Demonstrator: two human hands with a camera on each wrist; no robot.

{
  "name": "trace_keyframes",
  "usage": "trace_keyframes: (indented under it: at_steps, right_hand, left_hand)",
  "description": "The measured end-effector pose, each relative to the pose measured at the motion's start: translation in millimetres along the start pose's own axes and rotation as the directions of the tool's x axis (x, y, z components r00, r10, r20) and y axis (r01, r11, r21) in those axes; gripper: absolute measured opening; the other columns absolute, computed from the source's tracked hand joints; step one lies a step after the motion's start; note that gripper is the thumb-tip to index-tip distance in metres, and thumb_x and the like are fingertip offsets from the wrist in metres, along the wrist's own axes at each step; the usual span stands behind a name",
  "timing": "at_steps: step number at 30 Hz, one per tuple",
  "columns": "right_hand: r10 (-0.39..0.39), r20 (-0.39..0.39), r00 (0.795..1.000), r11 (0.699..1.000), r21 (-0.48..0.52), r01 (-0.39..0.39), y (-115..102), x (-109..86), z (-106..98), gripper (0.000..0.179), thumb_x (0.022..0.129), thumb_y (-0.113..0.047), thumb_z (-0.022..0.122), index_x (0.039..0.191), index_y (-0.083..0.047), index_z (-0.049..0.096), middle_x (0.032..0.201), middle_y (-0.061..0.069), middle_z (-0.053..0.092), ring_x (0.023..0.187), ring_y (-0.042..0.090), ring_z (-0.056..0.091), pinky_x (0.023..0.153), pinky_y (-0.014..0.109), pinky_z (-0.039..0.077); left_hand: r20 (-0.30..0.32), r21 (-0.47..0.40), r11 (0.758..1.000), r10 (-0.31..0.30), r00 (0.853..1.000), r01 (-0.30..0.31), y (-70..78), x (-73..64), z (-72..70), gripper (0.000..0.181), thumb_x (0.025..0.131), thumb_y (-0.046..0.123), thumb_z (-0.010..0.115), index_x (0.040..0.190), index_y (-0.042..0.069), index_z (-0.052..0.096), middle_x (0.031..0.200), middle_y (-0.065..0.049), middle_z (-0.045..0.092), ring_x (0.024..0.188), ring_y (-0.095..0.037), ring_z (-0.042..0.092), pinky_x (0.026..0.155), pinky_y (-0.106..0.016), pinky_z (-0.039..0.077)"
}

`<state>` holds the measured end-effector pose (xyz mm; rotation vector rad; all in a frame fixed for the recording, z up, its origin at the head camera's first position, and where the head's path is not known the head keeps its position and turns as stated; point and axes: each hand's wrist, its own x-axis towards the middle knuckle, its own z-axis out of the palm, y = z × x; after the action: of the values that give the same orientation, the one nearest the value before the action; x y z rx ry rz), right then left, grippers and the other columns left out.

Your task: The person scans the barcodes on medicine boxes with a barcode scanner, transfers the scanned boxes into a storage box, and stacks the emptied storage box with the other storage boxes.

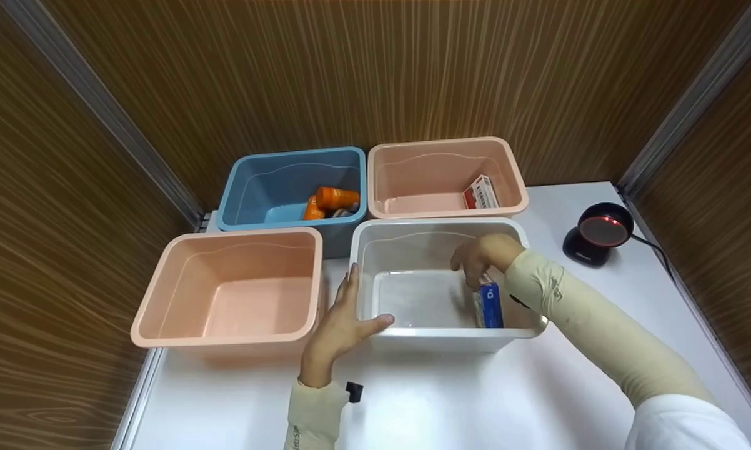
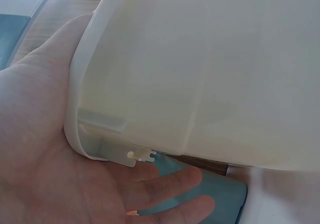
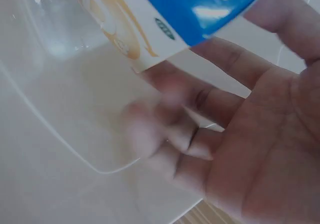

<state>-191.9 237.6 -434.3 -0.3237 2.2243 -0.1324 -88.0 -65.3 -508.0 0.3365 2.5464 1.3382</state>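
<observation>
My right hand (image 1: 489,255) reaches down into the white bin (image 1: 438,333) at its right side. Its thumb and fingers pinch one end of a small blue, white and orange carton (image 3: 200,13). In the head view the carton (image 1: 491,305) stands near the bin's front right, its blue side showing. My left hand (image 1: 341,322) rests against the bin's front left corner, fingers straight along the outside and thumb by the front rim. In the left wrist view the palm (image 2: 45,134) lies against that corner, with the fingers spread below the rim.
Left of the white bin stands a peach bin (image 1: 257,309). Behind are a blue bin (image 1: 291,154) with orange bottles (image 1: 337,198), and another peach bin (image 1: 438,147) with a red-and-white box (image 1: 483,192). A black scanner (image 1: 600,231) with a red light and cable stands at the right.
</observation>
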Motion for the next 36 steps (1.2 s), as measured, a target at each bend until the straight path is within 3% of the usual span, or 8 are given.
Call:
trace_keyframes:
  at_steps: [9, 14, 18, 22, 24, 30, 33, 36]
  right_hand:
    - [-0.044, 0.019, 0.999, 0.994, 0.102, 0.042, -1.0, 1.7, 2.4, 0.069, 0.078, 0.004, 0.064, 0.145, -0.001, 0.048, 0.127, 0.024, 0.051, 0.093, 0.032, 0.065, 0.075, 0.038, 0.059]
    - [-0.179, -0.162, 0.97, 0.983, 0.014, 0.183, 3.4, -9.8, -4.6, 0.062, 0.075, 0.008, 0.067, 0.136, 0.003, 0.056, 0.122, 0.024, 0.06, 0.094, 0.03, 0.065, 0.079, 0.041, 0.057]
    - [-0.348, -0.424, 0.836, 0.928, -0.029, 0.372, 11.2, -30.1, -5.0, 0.062, 0.073, 0.012, 0.069, 0.133, 0.001, 0.061, 0.116, 0.02, 0.066, 0.093, 0.028, 0.062, 0.078, 0.041, 0.054]
    - [-0.375, -0.606, 0.701, 0.871, 0.028, 0.49, 15.8, -55.7, 1.9, 0.064, 0.077, 0.015, 0.065, 0.138, -0.004, 0.06, 0.119, 0.019, 0.058, 0.095, 0.028, 0.057, 0.079, 0.042, 0.05]
    - [-0.362, -0.656, 0.662, 0.848, 0.062, 0.526, 16.8, -66.8, 7.0, 0.065, 0.079, 0.016, 0.062, 0.141, -0.004, 0.056, 0.126, 0.021, 0.055, 0.1, 0.031, 0.058, 0.083, 0.045, 0.052]
    - [-0.294, -0.732, 0.615, 0.798, 0.166, 0.579, 19.0, -88.0, 19.8, 0.066, 0.085, 0.014, 0.06, 0.147, -0.005, 0.049, 0.139, 0.02, 0.053, 0.113, 0.038, 0.061, 0.092, 0.055, 0.052]
    - [-0.268, -0.802, 0.534, 0.761, 0.164, 0.628, 20.0, -94.6, 25.6, 0.063, 0.086, 0.012, 0.063, 0.145, -0.006, 0.052, 0.135, 0.017, 0.056, 0.107, 0.033, 0.061, 0.091, 0.044, 0.053]
    - [-0.228, -0.878, 0.42, 0.705, 0.149, 0.693, 21.9, -99.0, 29.5, 0.06, 0.087, 0.012, 0.066, 0.143, -0.006, 0.055, 0.128, 0.013, 0.06, 0.103, 0.026, 0.06, 0.088, 0.029, 0.051]
  left_hand:
    - [0.003, 0.003, 1.0, -0.025, 1.0, 0.025, 0.3, -1.3, -0.8, 0.122, 0.078, 0.063, 0.078, 0.164, 0.028, -0.001, 0.169, -0.012, 0.005, 0.147, -0.042, 0.022, 0.111, -0.062, 0.028]
    - [-0.006, 0.008, 1.0, -0.022, 1.0, 0.023, 0.1, -1.5, -0.9, 0.123, 0.078, 0.063, 0.078, 0.164, 0.026, -0.001, 0.168, -0.015, 0.006, 0.146, -0.043, 0.025, 0.11, -0.063, 0.03]
    - [-0.005, -0.008, 1.0, -0.016, 1.0, 0.016, 0.5, -1.1, -0.8, 0.124, 0.077, 0.063, 0.079, 0.164, 0.024, -0.001, 0.168, -0.015, 0.007, 0.143, -0.042, 0.03, 0.11, -0.06, 0.032]
    - [-0.002, -0.018, 0.999, -0.038, 0.999, 0.038, 0.6, -2.6, -1.4, 0.124, 0.077, 0.062, 0.08, 0.164, 0.028, -0.001, 0.168, -0.012, 0.008, 0.14, -0.04, 0.034, 0.109, -0.058, 0.034]
    - [-0.006, -0.014, 0.999, -0.049, 0.999, 0.049, 0.3, -4.2, -2.4, 0.123, 0.077, 0.062, 0.08, 0.164, 0.029, -0.001, 0.168, -0.013, 0.008, 0.14, -0.041, 0.033, 0.109, -0.059, 0.034]
    - [-0.011, -0.01, 0.998, -0.064, 0.998, 0.064, -2.2, -8.3, -5.7, 0.123, 0.078, 0.06, 0.08, 0.164, 0.029, -0.001, 0.168, -0.014, 0.006, 0.147, -0.041, 0.023, 0.112, -0.061, 0.028]
    - [-0.006, -0.005, 0.998, -0.063, 0.998, 0.063, -3.2, -9.7, -6.7, 0.123, 0.078, 0.062, 0.079, 0.164, 0.029, -0.001, 0.168, -0.014, 0.005, 0.149, -0.041, 0.019, 0.113, -0.062, 0.025]
    - [-0.005, -0.005, 0.998, -0.058, 0.998, 0.057, -3.9, -10.3, -7.0, 0.123, 0.078, 0.063, 0.079, 0.164, 0.028, -0.001, 0.168, -0.014, 0.005, 0.149, -0.041, 0.017, 0.113, -0.063, 0.024]
